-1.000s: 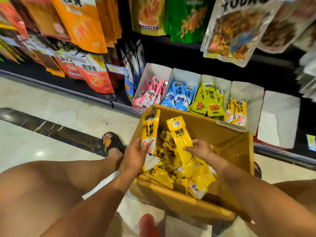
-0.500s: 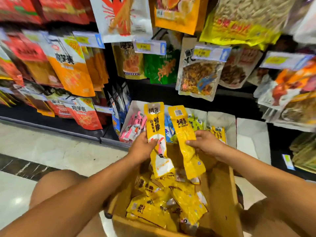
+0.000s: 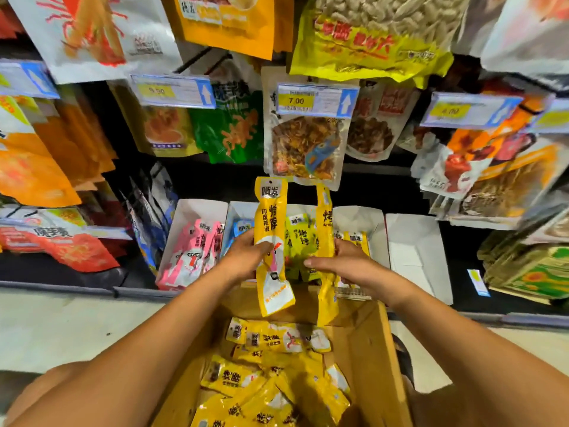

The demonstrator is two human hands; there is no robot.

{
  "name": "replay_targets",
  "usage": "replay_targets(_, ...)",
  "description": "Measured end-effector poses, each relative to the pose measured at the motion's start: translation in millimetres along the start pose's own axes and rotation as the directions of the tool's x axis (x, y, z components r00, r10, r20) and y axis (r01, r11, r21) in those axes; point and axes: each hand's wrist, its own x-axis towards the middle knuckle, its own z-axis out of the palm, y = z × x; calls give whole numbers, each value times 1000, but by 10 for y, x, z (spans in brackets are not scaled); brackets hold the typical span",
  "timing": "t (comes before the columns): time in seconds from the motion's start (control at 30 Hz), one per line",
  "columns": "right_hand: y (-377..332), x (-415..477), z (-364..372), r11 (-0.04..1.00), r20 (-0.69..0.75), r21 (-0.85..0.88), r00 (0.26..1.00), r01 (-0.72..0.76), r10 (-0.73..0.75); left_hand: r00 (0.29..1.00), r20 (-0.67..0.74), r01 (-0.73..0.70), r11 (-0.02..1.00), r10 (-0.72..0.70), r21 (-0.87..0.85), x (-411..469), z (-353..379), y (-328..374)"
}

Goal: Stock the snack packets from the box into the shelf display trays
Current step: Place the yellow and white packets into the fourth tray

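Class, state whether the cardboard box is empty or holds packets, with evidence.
Not empty: the cardboard box holds many yellow packets piled inside.

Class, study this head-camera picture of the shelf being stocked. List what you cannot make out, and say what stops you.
All in the head view:
The blue-packet tray is mostly hidden behind the left hand and its yellow packet.
The edge-on packet in the right hand is turned, so its print is unreadable.
The box has its near end cut off by the bottom edge.
The price tag at right is blurred.
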Motion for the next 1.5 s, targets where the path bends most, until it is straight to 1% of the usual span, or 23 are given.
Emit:
replay_targets(0.17, 135, 154, 29, 992, -1, 27, 992, -127, 127, 999, 30, 11, 1000, -11, 1, 168, 79, -48)
replay_targets(0.23, 166, 207, 30, 984, 53, 69, 986, -164, 161, 999, 48, 14, 1000, -14, 1, 183, 95, -61)
replay_targets(0.33, 242, 299, 12, 974, 74, 138, 982, -182, 173, 997, 71, 5, 1000, -7, 17, 227, 106, -107)
replay_targets(0.43, 329, 362, -18, 963, 51, 195, 982, -187, 180, 997, 72, 4, 999, -6, 35, 237, 110, -123)
replay_targets(0.57, 234, 302, 18, 948, 42, 258, 982, -187, 183, 998, 54, 18, 1000, -19, 19, 196, 124, -104)
replay_targets(0.7, 237, 297, 70, 975, 29, 202, 996, -92, 88, 999, 33, 35, 999, -34, -27, 118, 127, -147)
replay_targets(0.83, 213, 280, 195, 983, -24, 182, 999, -34, 39, 1000, 11, 17, 996, -16, -85, -11, 113, -237)
replay_targets(0.87, 203, 283, 228, 984, -22, 174, 999, -36, 40, 999, 31, 10, 994, -7, -111, -51, 99, -253)
replay_targets(0.93, 210, 301, 312, 984, 29, 172, 999, -45, 40, 998, 65, 15, 989, -5, -146, -106, 59, -301)
replay_targets(1.0, 203, 313, 405, 981, 56, 181, 997, -71, 62, 998, 65, 34, 984, -23, -175, -116, 22, -338)
replay_targets(1.1, 175, 310, 524, 973, 0, 215, 996, -85, 87, 996, 43, 80, 972, -72, -221, -93, -33, -367)
replay_targets(1.2, 154, 295, 547, 973, -39, 217, 996, -74, 84, 995, 1, 96, 959, -100, -267, -49, -78, -432)
replay_targets(1.27, 109, 215, 526, 973, -62, 219, 994, -78, 94, 996, -14, 85, 955, -93, -286, -45, -85, -423)
replay_targets(1.4, 172, 77, 500, 977, -96, 199, 990, -83, 103, 997, -4, 76, 962, -80, -263, -60, -56, -334)
replay_targets(1.5, 209, -24, 485, 960, -148, 258, 978, -106, 148, 997, 51, 70, 977, -61, -201, -116, 28, -226)
